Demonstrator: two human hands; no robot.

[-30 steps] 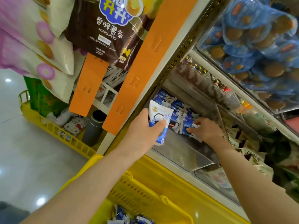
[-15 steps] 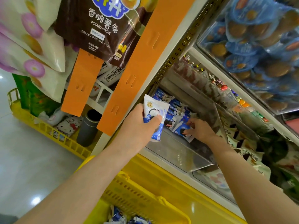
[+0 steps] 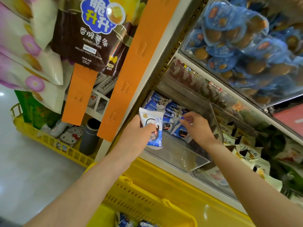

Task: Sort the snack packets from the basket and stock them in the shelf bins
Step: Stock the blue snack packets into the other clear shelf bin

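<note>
A white-and-blue snack packet (image 3: 153, 126) is held upright at the front left corner of a clear shelf bin (image 3: 180, 154). Its long axis runs from the crimped top edge at upper left down to the lower end at right, which hangs just over the bin's bare front floor. The left hand (image 3: 139, 130) grasps it from the left, thumb across the printed face and fingers wrapped behind.

The gap to be filled lies to the right of that hand and a little beyond it. Stocked packets (image 3: 168, 112) of the same design stand in rows against the back of the bin, while the front part is bare. The packet is already turned much as they are, so the placement looks to need a short reach forward and to the right rather than a turn of the wrist.

The right hand (image 3: 198, 126) is inside the bin, fingers curled at the top edges of the nearest row. Blur makes it impossible to tell whether it pinches a packet or only steadies one. It sits between the held packet and the bin's right wall, so the left hand is the nearer to the free space.

Below both forearms, a yellow basket (image 3: 147, 199) holds more loose packets (image 3: 127, 222) to be shelved.
</note>
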